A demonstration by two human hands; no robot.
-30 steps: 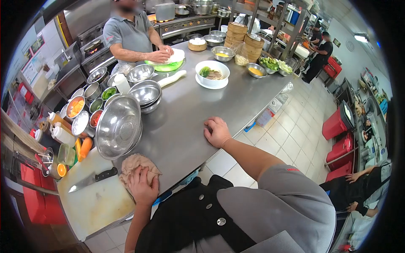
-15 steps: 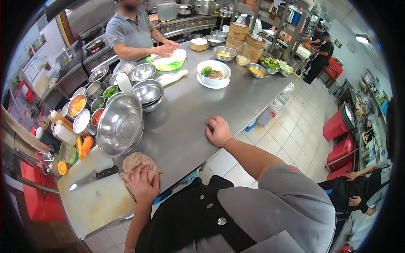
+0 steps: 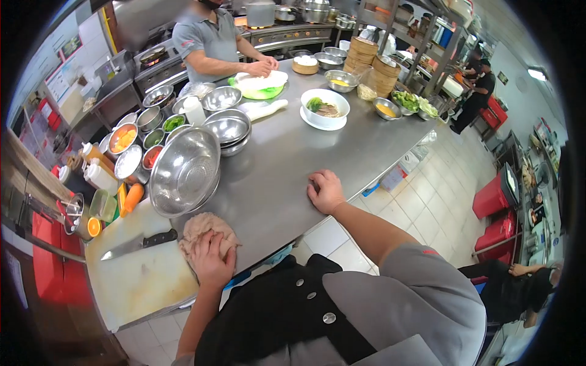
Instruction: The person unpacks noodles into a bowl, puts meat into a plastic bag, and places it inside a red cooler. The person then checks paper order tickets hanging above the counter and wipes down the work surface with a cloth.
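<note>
My left hand (image 3: 213,261) lies on a crumpled beige cloth (image 3: 200,230) at the table's near edge. Its fingers are extended over the cloth rather than wrapped around it. A black-handled knife (image 3: 143,242) lies on the stained white cutting board (image 3: 137,277) just left of that hand. Farther right, my right hand (image 3: 326,193) rests on the steel table (image 3: 274,165) with loosely bent fingers and holds nothing I can see. Past it stands a white bowl (image 3: 325,107) of noodles, meat and greens on a white plate.
A large perforated steel bowl (image 3: 183,174) leans tilted near the cloth. Behind it are stacked bowls (image 3: 227,131), small ingredient containers and squeeze bottles (image 3: 101,175). Across the table a co-worker (image 3: 210,49) works over a green-rimmed white round. Bamboo steamers (image 3: 360,56) stand at the far end.
The view has shifted a little, so the table's contents sit slightly to the right. Both my hands stay where they were on the cloth and table. A person at the lower right has changed posture.
</note>
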